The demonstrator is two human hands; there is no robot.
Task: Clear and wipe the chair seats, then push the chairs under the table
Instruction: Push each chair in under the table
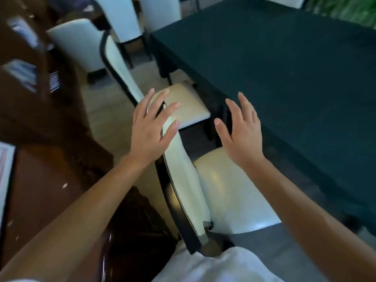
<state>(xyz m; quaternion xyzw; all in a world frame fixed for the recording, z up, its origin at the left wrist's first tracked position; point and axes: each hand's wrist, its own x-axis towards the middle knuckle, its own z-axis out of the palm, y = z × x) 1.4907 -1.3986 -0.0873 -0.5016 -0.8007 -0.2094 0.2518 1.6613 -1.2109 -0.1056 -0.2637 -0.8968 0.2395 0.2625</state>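
A white padded chair [230,192] with a black frame stands right below me, its seat bare and partly under the edge of the dark green table [284,78]. My left hand [151,127] hovers with fingers spread over the top of this chair's backrest [183,174]. My right hand [242,131] is raised with straight fingers above the seat, near the table edge. Neither hand holds anything. A second white chair [187,104] stands further along the same side, its seat partly under the table.
More white chairs [81,45] stand at the far end of the table. A dark wooden cabinet [40,139] runs along the left, close behind the chairs. Beige floor [105,110] forms a narrow aisle between them.
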